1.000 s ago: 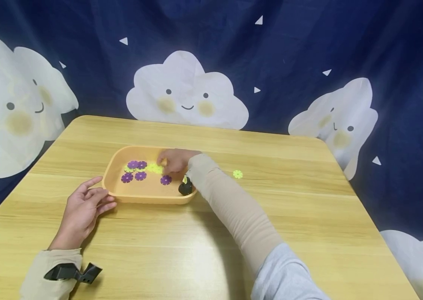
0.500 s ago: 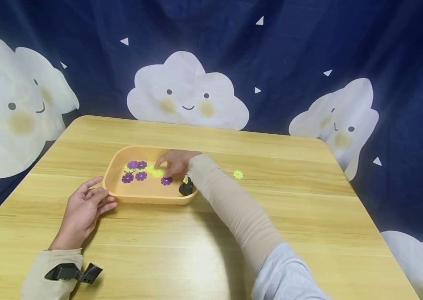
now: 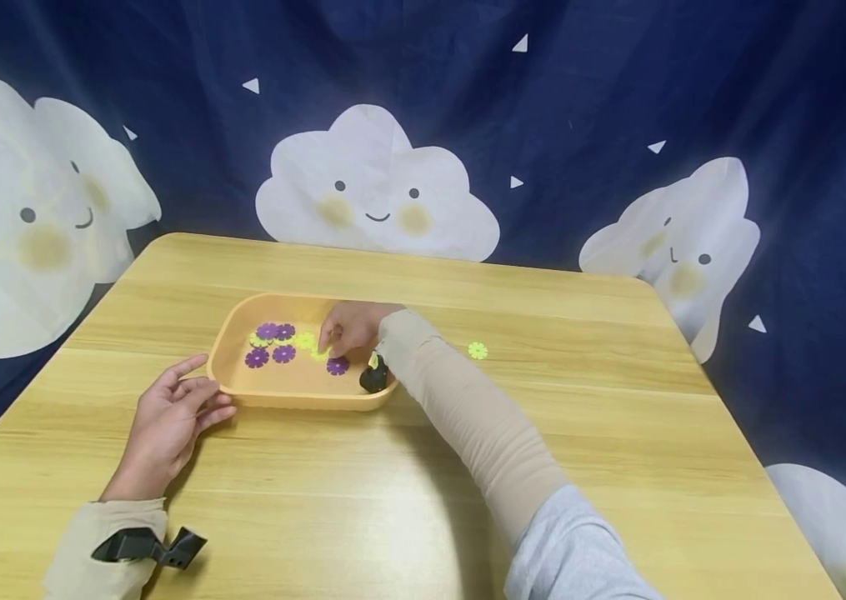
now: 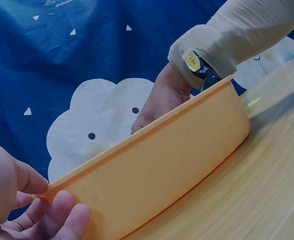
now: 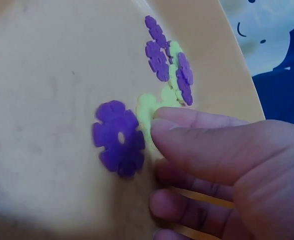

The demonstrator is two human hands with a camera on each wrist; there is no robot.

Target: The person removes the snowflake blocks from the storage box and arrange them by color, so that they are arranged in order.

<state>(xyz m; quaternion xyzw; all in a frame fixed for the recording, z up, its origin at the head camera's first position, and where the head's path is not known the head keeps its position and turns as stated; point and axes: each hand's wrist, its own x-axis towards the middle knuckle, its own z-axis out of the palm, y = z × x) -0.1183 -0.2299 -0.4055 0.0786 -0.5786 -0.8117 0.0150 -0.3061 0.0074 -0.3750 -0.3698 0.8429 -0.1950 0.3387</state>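
My left hand (image 3: 171, 421) grips the near-left corner of an orange plastic tray (image 3: 295, 401), its thumb at the rim in the left wrist view. Inside the tray, my right hand (image 3: 351, 327) pinches a yellow-green snowflake disc (image 5: 145, 112) between thumb and index finger. Close beside those fingertips lies a purple snowflake disc (image 5: 111, 152). Another yellow-green disc (image 3: 306, 340) lies just left of the pinched one. Farther left in the tray, several purple discs (image 3: 283, 354) lie around and over yellow-green ones.
A single yellow-green disc (image 3: 478, 351) lies on the wooden table (image 3: 588, 417), right of the tray. A black wrist mount (image 3: 373, 375) on the right sleeve overlaps the tray's right end. Behind the table hangs a dark blue curtain (image 3: 573, 100) with white clouds.
The right hand has shifted slightly toward the near right inside the tray, and a yellow-green disc has come away from the others with its fingertips. The left hand stays at the tray's corner.
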